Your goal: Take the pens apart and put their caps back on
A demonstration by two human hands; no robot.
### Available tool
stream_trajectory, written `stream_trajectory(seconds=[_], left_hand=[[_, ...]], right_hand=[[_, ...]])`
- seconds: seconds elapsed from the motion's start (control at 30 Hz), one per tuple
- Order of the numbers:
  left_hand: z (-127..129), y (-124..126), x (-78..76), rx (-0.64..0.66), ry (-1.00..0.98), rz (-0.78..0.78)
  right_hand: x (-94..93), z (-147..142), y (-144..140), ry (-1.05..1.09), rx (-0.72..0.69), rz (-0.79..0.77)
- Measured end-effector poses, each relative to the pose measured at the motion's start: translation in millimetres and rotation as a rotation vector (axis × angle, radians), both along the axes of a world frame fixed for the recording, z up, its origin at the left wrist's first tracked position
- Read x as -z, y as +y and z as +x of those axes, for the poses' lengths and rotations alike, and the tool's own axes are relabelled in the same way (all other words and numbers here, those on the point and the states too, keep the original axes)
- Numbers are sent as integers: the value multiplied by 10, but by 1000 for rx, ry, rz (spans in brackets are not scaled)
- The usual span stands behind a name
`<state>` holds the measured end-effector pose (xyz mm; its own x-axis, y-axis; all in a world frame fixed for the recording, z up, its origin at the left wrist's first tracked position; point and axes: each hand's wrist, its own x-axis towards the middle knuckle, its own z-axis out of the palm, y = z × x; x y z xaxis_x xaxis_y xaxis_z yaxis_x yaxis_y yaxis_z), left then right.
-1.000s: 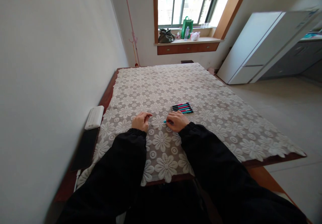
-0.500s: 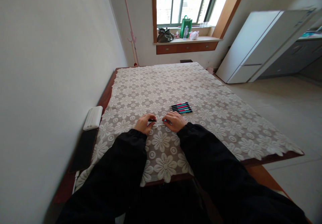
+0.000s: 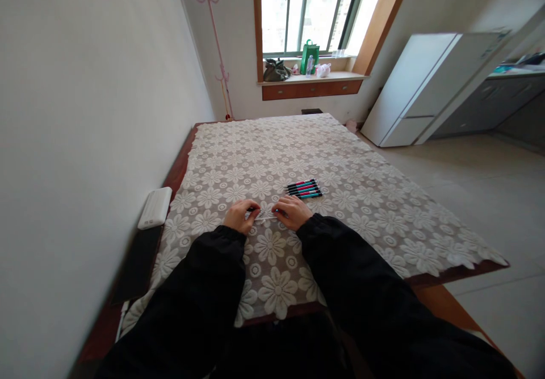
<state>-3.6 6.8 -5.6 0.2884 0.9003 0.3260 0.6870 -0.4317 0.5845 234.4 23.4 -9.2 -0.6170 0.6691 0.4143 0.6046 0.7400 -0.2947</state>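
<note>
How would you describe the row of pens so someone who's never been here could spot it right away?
Find the big table covered by a flowered cloth. On it, just beyond the person's right hand, lies the row of pens, side by side. Unlike the thin white piece between that hand and the left hand, they show red and teal barrels with black ends.

Thin whitish rod (image 3: pixel 265 218), straight, crosswise; dark piece (image 3: pixel 250 209) near left end, mostly hidden
</note>
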Motion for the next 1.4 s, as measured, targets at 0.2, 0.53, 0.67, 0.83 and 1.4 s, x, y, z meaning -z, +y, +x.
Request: stream_trajectory(seconds=[0.2, 0.53, 0.67, 0.83, 1.4], left_hand=[[-68, 65, 78, -19, 80, 18], [-60, 66, 143, 41, 64, 48], [-45, 75, 155, 47, 113, 34], [3, 71, 85, 4, 151, 1], [51, 12, 40, 31, 197, 11]], right_hand=[[8, -2, 5, -6, 8, 2], [6, 14, 15, 101, 129, 11], [32, 5, 28, 107, 129, 15], [48, -30, 35, 133, 111, 7], [-49, 13, -25, -42, 22, -14]])
